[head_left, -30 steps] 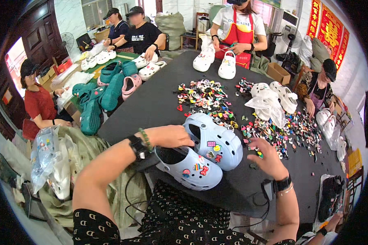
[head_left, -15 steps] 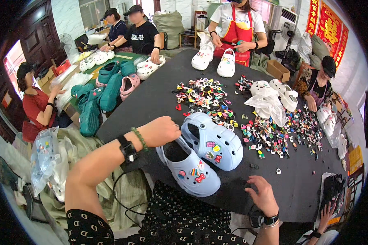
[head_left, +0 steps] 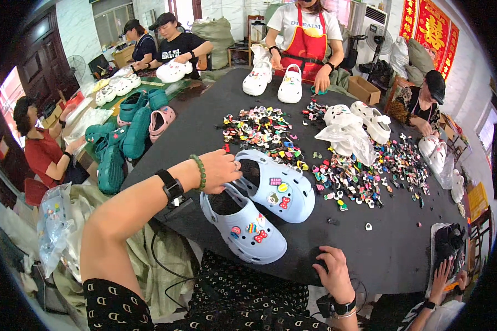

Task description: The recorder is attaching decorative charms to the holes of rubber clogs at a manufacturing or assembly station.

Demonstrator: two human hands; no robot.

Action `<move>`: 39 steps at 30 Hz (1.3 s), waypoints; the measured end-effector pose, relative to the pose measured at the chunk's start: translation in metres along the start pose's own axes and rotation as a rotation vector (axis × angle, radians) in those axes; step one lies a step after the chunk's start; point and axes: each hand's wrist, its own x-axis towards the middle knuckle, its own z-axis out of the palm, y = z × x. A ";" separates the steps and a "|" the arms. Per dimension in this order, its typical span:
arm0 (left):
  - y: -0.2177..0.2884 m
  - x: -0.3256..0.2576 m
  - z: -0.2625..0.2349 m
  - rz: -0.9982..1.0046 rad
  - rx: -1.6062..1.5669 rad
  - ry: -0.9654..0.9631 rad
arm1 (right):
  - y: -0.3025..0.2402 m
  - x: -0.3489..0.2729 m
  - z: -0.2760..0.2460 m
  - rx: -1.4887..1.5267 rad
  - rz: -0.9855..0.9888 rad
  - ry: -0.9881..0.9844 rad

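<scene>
Two light blue clogs stand side by side at the table's near edge, toes pointing to the lower right. The nearer clog (head_left: 254,237) and the farther clog (head_left: 287,193) both carry colourful charms on their uppers, red bows among them. My left hand (head_left: 218,168), with a green bead bracelet and a black wristband, reaches across from the left. Its fingers close on the heel ends of the clogs; the fingertips are partly hidden. My right hand (head_left: 334,270) lies low at the table edge, right of the clogs, fingers loosely bent and apart, holding nothing visible.
Piles of small charms (head_left: 259,129) cover the black table (head_left: 204,121). White clogs (head_left: 290,85) stand at the far side, others under plastic (head_left: 348,138). Green clogs (head_left: 110,168) are at left. Co-workers sit or stand around; another person's hands (head_left: 440,278) are at lower right.
The view has shifted slightly, with both hands still beside the clogs. A co-worker in a black shirt has lifted a white clog; the one in the red apron has lowered a hand to the table.
</scene>
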 end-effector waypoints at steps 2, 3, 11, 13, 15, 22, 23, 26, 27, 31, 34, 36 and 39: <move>0.001 -0.003 -0.001 -0.002 0.014 0.019 | 0.001 0.001 0.003 -0.025 -0.008 0.013; 0.002 -0.007 -0.001 -0.011 -0.038 0.021 | 0.001 0.003 0.005 -0.029 0.001 0.032; 0.038 -0.058 -0.032 -0.278 -0.472 0.120 | -0.002 0.001 0.019 -0.060 0.031 0.174; 0.040 -0.074 -0.032 -0.387 -0.513 0.153 | 0.002 -0.001 0.023 -0.113 0.014 0.179; 0.036 -0.090 -0.023 -0.549 -0.603 0.347 | -0.010 0.008 0.012 -0.111 -0.082 0.171; -0.055 -0.160 -0.026 -1.303 -0.437 0.495 | -0.016 0.011 0.011 -0.196 -0.042 0.213; -0.079 -0.183 -0.021 -1.439 -0.325 0.537 | -0.018 0.012 0.013 -0.203 -0.054 0.216; -0.153 -0.239 -0.007 -1.623 -0.168 0.717 | -0.020 0.013 0.019 -0.233 -0.083 0.235; -0.170 -0.256 -0.002 -1.606 -0.182 0.835 | -0.022 0.013 0.019 -0.227 -0.080 0.222; -0.187 -0.251 0.021 -1.829 0.248 0.967 | -0.015 0.007 0.024 -0.281 -0.106 0.214; -0.145 -0.273 0.011 -1.804 -0.218 0.651 | -0.013 0.006 0.026 -0.309 -0.076 0.223; -0.105 -0.287 -0.006 -1.878 0.036 0.209 | -0.013 0.006 0.027 -0.304 -0.084 0.218; -0.066 -0.358 0.006 -1.959 0.385 -0.176 | -0.013 0.009 0.026 -0.284 -0.101 0.208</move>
